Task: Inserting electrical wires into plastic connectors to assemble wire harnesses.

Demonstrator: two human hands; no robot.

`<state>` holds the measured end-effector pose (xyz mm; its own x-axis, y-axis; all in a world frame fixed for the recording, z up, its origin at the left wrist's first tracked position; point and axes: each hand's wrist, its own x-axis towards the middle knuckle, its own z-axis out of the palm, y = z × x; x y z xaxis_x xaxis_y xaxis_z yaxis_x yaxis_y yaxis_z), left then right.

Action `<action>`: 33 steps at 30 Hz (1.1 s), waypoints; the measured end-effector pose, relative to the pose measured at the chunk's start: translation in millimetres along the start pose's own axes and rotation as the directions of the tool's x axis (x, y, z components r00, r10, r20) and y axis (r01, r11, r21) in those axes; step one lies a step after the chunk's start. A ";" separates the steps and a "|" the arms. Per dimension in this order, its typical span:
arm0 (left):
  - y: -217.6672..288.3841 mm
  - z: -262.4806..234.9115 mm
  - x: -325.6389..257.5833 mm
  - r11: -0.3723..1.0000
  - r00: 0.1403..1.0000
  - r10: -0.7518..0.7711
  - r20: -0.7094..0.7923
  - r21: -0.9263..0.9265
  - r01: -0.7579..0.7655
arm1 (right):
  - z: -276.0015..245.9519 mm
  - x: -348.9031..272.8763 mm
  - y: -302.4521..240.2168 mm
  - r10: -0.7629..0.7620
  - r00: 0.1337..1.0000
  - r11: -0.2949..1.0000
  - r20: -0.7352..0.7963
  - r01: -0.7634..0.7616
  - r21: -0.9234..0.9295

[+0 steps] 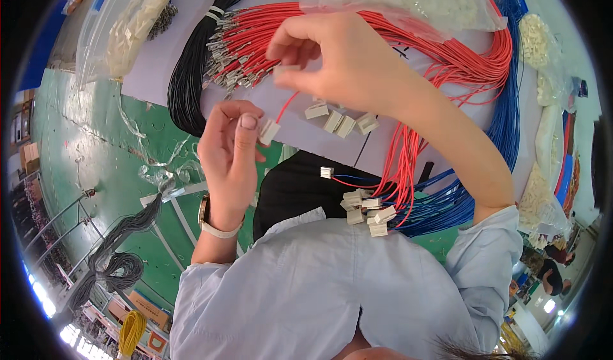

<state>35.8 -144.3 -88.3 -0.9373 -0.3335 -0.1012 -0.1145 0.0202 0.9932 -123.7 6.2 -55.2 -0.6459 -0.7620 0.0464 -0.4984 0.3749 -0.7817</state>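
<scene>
Head view: risk — the red wire [288, 102] could slip out of the white connector [269, 131] if pulled at an angle, or snag the terminal bundle [233, 56]. Left hand [230, 152] pinches the connector between thumb and fingers, above the green table [89, 143]. Right hand [332, 56] is closed narrowly on the wire's upper end.

Two hands [230, 146], three wire bundles [460, 60]

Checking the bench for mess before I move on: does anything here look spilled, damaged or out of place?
Nothing looks damaged. The only loose bits are a few white connector housings lying scattered on the white sheet under the right hand, and crumpled clear plastic wrap on the green table.
</scene>
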 end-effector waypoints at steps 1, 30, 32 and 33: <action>1.7 -1.9 1.1 0.997 0.999 -0.036 -0.001 -0.062 0.036 | 2.1 -2.3 -9.2 -0.048 0.999 0.996 -0.015 0.049 0.075; 6.5 8.4 13.9 0.691 0.994 -0.008 0.106 -0.718 0.082 | -4.6 -3.0 -6.7 -0.374 0.910 0.922 -0.180 0.386 0.037; 5.1 8.3 15.8 0.684 0.994 0.015 0.110 -0.726 0.070 | -6.6 -11.0 -12.6 -0.347 0.929 0.931 -0.128 0.358 0.076; 4.1 8.0 16.6 0.675 0.993 0.038 0.110 -0.735 0.055 | -6.9 -13.2 -13.9 -0.323 0.944 0.937 -0.072 0.329 0.115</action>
<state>17.1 -142.2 -86.3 -0.9715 -0.2270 -0.0690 0.1128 -0.6980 0.7072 -112.2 14.7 -40.7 -0.4902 -0.8022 0.3410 -0.6135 0.0397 -0.7887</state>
